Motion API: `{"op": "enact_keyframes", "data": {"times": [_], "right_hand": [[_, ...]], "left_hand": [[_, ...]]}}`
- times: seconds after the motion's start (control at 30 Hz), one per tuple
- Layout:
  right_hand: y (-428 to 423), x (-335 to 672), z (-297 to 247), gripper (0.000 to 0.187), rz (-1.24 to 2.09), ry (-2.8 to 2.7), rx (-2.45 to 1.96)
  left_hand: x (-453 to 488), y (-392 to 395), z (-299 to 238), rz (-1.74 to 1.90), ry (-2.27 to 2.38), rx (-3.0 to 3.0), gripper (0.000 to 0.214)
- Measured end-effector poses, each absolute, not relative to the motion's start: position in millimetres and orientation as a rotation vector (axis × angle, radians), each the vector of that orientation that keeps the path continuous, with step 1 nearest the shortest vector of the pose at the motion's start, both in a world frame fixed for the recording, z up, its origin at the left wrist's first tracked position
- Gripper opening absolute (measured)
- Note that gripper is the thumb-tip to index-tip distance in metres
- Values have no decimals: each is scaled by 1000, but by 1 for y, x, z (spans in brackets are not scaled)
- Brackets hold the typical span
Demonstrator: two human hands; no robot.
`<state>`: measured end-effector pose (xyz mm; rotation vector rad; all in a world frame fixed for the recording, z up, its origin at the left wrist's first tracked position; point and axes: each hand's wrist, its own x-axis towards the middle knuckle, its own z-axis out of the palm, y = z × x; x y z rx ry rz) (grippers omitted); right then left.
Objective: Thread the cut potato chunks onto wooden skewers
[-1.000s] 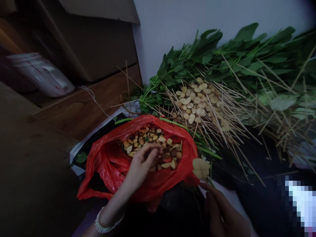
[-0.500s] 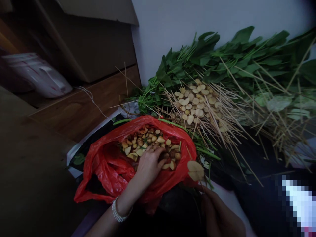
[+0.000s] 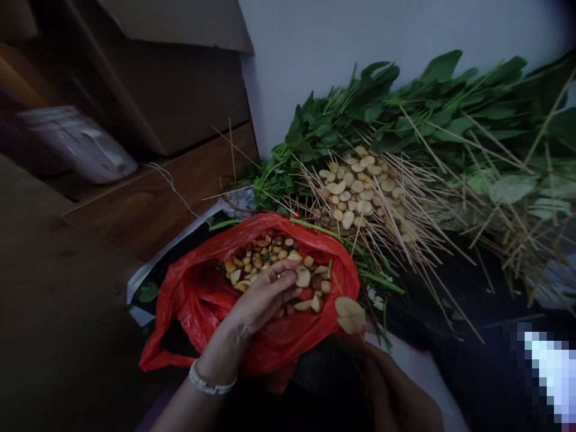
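Observation:
My left hand (image 3: 272, 294), with a beaded bracelet at the wrist, is over the mouth of a red plastic bag (image 3: 193, 300). A pale potato slice (image 3: 303, 276) is pinched between its thumb and fingers. Inside the bag lie many cut potato pieces (image 3: 245, 264). At the lower right, my right hand (image 3: 391, 378) is closed around a thin wooden skewer, mostly in shadow. Potato slices (image 3: 350, 315) are threaded on that skewer near the bag's right rim, and its tip sticks out above them.
Beyond the bag lies a pile of skewers with potato slices (image 3: 360, 186). Leafy green stalks (image 3: 360, 102) lean along the wall. More skewers with pale leaves (image 3: 513, 189) lie at right. A cardboard box (image 3: 189, 90) and a whitish plastic jug (image 3: 81, 144) stand at left.
My left hand has risen from among the potato pieces and turned, now with a slice in its fingers. The skewer in my right hand has shifted slightly left.

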<state>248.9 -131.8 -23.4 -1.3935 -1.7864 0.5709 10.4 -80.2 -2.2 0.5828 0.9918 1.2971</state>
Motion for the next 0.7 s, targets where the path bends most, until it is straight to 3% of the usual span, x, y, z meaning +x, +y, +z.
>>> {"op": "enact_keyframes", "data": {"times": [0.23,0.37,0.53,0.63,0.7], "right_hand": [[-133,243,-30,46,620,-1833,-1332],[-130,249,-30,43,599,-1823,-1411],[-126,258,-29,35,583,-1799,-1456],[-125,257,-30,35,585,-1796,-1461],[-125,256,-30,35,583,-1792,-1462]], "left_hand": [[14,-81,-7,1256,894,431,27],[0,-78,-8,1246,1414,891,32],[-21,-78,-8,843,2123,1601,28],[-14,-75,-9,776,2329,1771,27],[-1,-69,-9,776,2216,1977,25]]}}
